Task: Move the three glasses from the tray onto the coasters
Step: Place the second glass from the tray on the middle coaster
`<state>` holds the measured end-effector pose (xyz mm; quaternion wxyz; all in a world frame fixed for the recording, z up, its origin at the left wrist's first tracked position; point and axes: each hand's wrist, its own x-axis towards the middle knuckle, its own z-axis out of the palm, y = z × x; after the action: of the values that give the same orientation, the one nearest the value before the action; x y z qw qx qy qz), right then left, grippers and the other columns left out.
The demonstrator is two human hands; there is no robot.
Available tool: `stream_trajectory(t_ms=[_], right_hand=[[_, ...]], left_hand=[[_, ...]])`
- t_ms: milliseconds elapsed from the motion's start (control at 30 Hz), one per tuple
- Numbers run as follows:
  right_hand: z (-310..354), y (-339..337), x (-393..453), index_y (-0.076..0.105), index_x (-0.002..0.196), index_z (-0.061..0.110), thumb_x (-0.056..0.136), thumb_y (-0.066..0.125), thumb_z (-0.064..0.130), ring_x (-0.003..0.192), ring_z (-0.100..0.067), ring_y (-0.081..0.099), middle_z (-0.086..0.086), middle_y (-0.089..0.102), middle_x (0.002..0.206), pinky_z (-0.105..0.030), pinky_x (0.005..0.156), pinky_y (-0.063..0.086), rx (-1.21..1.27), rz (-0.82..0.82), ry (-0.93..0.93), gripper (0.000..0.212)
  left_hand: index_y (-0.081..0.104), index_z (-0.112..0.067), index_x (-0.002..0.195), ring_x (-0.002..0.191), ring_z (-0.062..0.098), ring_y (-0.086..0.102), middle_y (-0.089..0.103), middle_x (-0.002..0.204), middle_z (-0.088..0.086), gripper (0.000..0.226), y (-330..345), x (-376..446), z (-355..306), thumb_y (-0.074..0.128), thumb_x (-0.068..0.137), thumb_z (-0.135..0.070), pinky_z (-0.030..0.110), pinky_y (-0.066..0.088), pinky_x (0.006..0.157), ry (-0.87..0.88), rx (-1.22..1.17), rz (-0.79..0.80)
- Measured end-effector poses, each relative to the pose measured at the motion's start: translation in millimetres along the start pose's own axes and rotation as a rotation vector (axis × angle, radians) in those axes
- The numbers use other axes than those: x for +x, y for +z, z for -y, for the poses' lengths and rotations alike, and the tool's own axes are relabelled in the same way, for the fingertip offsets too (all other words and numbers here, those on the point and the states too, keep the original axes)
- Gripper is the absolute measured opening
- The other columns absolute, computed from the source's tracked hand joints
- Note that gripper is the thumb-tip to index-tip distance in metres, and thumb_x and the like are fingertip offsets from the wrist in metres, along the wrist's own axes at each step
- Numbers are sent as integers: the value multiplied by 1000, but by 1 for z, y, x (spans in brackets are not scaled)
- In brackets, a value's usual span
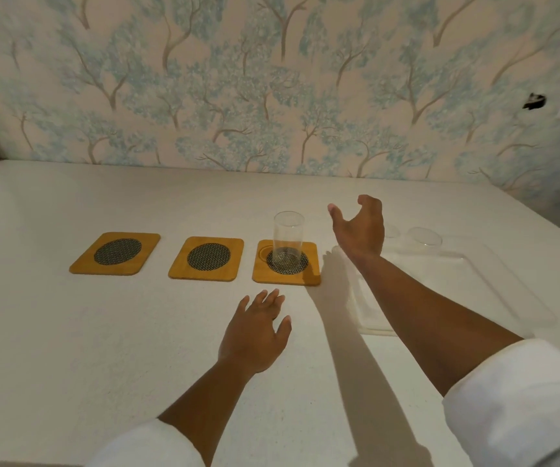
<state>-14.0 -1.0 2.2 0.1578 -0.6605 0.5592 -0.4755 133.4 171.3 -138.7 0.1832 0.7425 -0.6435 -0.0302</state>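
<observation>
A person's right hand [359, 227] hovers above a white table [103, 332], fingers and thumb spread wide in a loose curve and holding nothing, just to the right of a clear glass [288, 238] without touching it. The left hand [255, 332] is lower and nearer the camera, palm down with fingers splayed, empty; whether it rests on the surface or hangs just above it cannot be told. The glass stands upright on the right coaster [287, 262], the rightmost of 3 wooden squares with dark mesh centres set in a row; the middle coaster [207, 259] and the left coaster [116, 252] are bare. To the right of the row lies a clear tray [474, 291], its near left corner partly behind the right forearm. At the tray's far edge 2 more glasses show only faintly: one glass rim [425, 236] is visible, and the second glass [392, 232] is mostly hidden behind the right hand. Both arms wear white sleeves [521, 399] pushed up the forearm. Behind the table runs wallpaper [272, 79] printed with pale blue trees on a cream ground.
</observation>
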Motion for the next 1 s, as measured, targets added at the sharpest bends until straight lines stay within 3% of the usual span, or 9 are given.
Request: stream_trajectory(t_ms=[167,433,633,800,1000], right_hand=[[-17,-25,7,41,137,3,88,67,43,126,-29,48,-11,42,141,-38,95,44,-136,-2,79,68],[-39,-43,8,40,135,-2,86,68,41,123,-37,50,-19,42,136,-43,93,46,-303,200,190,71],[-47,-39,0,35,136,-4,83,74,29,121,-39,52,-22,46,136,-41,92,47,-175,167,230,74],[-56,-35,2,32,135,-5,79,78,32,119,-41,55,-24,52,132,-45,92,51,-122,178,306,81],[-64,-32,1,36,135,-3,73,82,30,113,-39,59,-22,55,129,-40,85,52,-42,175,366,84]], left_hand=[[24,-34,152,148,8,11,18,159,-14,69,-2,-2,-2,11,93,-67,38,0,121,-3,22,1],[22,-35,152,148,7,9,16,159,-15,69,-2,-4,-4,10,92,-67,38,-2,120,-21,28,10],[23,-36,151,148,7,10,17,159,-15,69,-3,-5,-3,12,92,-68,35,-6,118,-26,24,-3],[23,-36,152,148,6,9,16,159,-15,68,-5,-6,-4,11,92,-67,38,-2,121,-29,26,7],[23,-37,152,147,5,7,15,159,-16,67,-5,-5,-4,13,93,-67,36,-5,120,-28,9,10]])
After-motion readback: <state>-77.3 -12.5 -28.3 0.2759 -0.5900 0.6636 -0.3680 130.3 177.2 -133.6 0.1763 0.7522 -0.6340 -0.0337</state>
